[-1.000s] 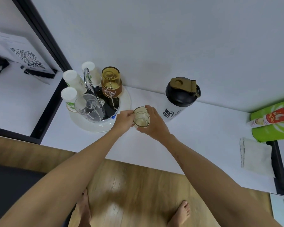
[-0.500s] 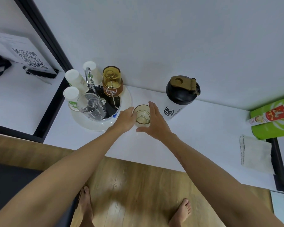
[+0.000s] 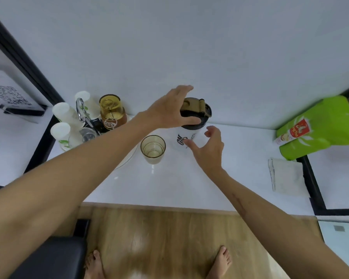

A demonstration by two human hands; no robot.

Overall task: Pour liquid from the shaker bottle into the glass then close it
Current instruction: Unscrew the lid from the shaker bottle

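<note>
A white shaker bottle (image 3: 186,137) with a black lid and a tan flip cap (image 3: 197,106) stands upright on the white counter by the wall. The cap looks shut. My left hand (image 3: 169,109) is spread over the lid's left side, thumb against the lid's front edge. My right hand (image 3: 209,148) is open beside the bottle's lower body, fingertips at or just off it. A small amber-tinted glass (image 3: 153,149) stands alone to the left of the bottle; neither hand touches it.
A round white tray (image 3: 127,160) at the left holds paper cups (image 3: 61,111), an upturned amber glass (image 3: 112,111) and a clear glass. A green pouch (image 3: 322,125) and a folded cloth (image 3: 286,177) lie at the right. The counter's front edge is near my bare feet.
Both hands have let go of the glass and moved right to the shaker bottle, the left onto its lid, the right beside its body. The glass stays on the counter.
</note>
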